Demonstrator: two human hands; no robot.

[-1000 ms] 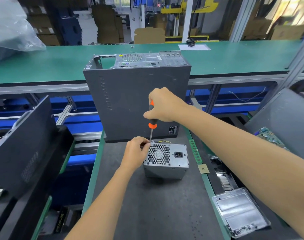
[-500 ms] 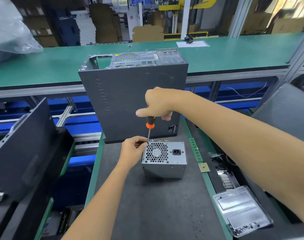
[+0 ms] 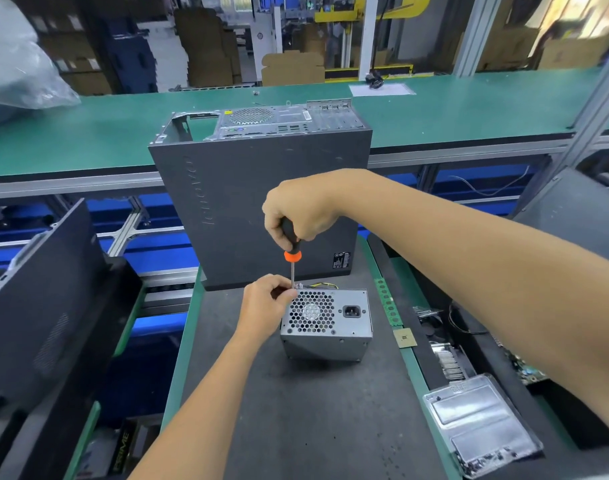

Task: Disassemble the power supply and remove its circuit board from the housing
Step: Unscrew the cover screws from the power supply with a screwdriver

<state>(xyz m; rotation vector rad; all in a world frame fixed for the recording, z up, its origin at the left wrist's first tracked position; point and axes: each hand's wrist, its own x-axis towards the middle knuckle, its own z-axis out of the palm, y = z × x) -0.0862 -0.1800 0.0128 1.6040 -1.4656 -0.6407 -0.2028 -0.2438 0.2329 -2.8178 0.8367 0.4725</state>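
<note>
The power supply (image 3: 325, 323) stands on the dark tabletop (image 3: 296, 427), at six o'clock from the computer case (image 3: 261, 202). The right hand (image 3: 303, 213) grips an upright screwdriver (image 3: 291, 251). The left hand (image 3: 266, 306) seems to pinch its tip at the supply's top-left corner.

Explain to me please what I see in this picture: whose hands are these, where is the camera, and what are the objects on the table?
No machine works here: a person works with two bare hands. The camera sits on the person's head and looks forward and down. The right hand grips a screwdriver with an orange collar, held upright, its tip at the top left corner of a small metal power supply. The left hand pinches at that same corner. The power supply stands on a dark mat. Behind it stands a grey computer case. To the right lie a clear plastic tray and a small square chip.
</note>
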